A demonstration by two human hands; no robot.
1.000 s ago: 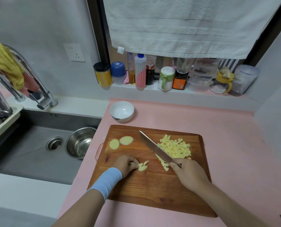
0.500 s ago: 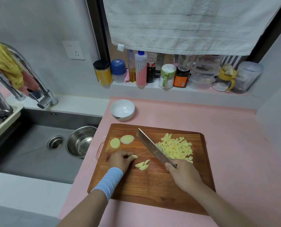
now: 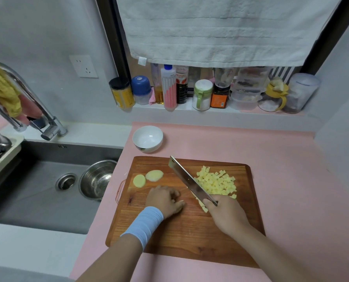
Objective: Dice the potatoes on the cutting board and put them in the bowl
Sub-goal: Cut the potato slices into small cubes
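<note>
1. Head view: a wooden cutting board lies on a pink counter.
2. The left hand, with a blue wristband behind it, sits near the board's middle. Its knuckles are up and its fingers are curled down over potato strips, of which only a pale tip shows at the fingertips.
3. The right hand is clenched around the handle of a knife. The blade slants from that hand toward the board's far edge.
4. A pile of diced potato lies on the board's far right part, just right of the blade.
5. Two potato slices lie side by side on the board's far left part.
6. A white bowl stands on the counter just beyond the board's far left corner.
7. Left of the board is a sink with a steel bowl in it.
8. Beyond the board, jars and bottles line a sill under a hanging white towel.
</note>
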